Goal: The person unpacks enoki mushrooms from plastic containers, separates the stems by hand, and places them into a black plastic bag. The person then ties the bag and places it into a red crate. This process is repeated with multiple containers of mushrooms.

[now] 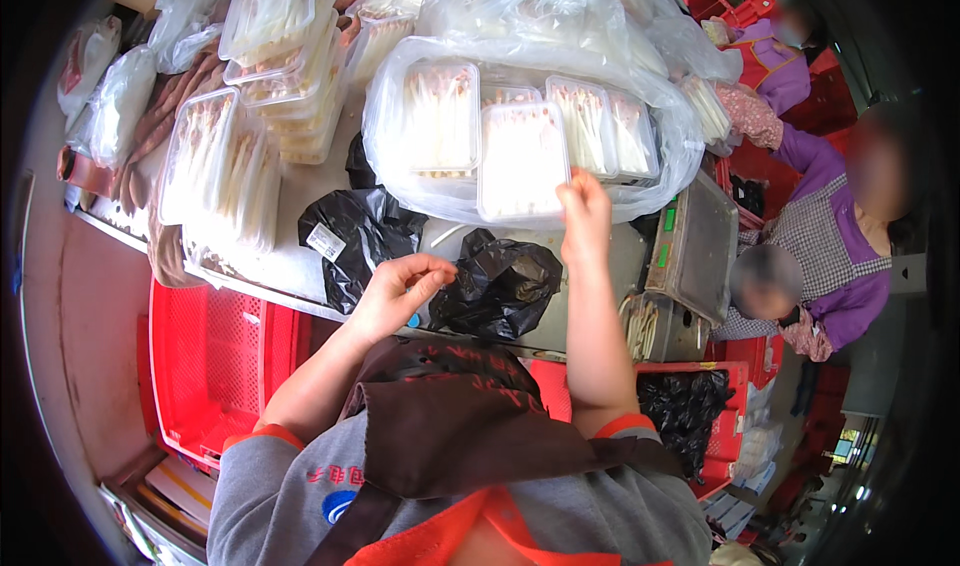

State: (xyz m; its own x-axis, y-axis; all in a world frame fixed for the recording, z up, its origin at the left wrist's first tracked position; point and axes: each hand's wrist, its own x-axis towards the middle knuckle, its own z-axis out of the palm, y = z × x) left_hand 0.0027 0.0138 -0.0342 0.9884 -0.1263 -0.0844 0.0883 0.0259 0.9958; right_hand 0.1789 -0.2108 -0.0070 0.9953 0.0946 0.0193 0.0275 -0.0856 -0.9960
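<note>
My right hand grips the lower right edge of a clear plastic tray packed with thin white stalks. The tray is over the near edge of a large open clear plastic bag, in which several similar trays, such as the tray at its left, stand. The stalks have reddish-brown ends. My left hand has thumb and fingers drawn together, their tips at the left side of a crumpled black plastic bag. Whether they pinch it cannot be told. Another black bag with a white label lies to the left.
Stacked trays of stalks and sweet potatoes occupy the table's left side. A grey lidded metal box stands right, over some loose stalks. Red crates flank me below. A co-worker in purple sleeves is at the right.
</note>
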